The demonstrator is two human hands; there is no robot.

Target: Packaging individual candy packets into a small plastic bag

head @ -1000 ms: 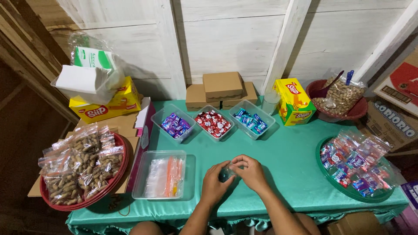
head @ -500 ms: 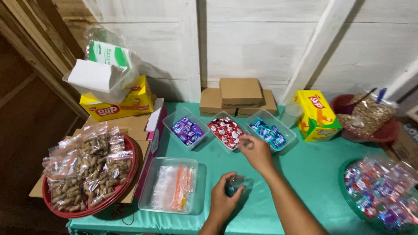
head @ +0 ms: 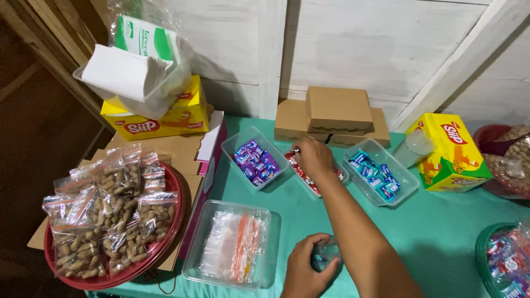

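White plank walls back a green tablecloth (head: 441, 232) laid out with sweets. Since a second ago the hands have parted: the right hand (head: 313, 157) has left the left and now reaches into the middle tub of red candies (head: 302, 171), fingers curled down among them, whether pinching one I cannot tell. The left hand (head: 306, 270) stays closed around a small clear bag (head: 326, 255) near the table's front edge. Three candy tubs stand in a row, red between purple (head: 255, 160) and blue (head: 378, 175); behind them three brown boxes (head: 337, 113); two yellow cartons (head: 450, 154).

Two yellow cartons (head: 160, 118) (head: 452, 152) at the counter's far corners; three brown cardboard boxes (head: 337, 113) stacked between, against the wall.
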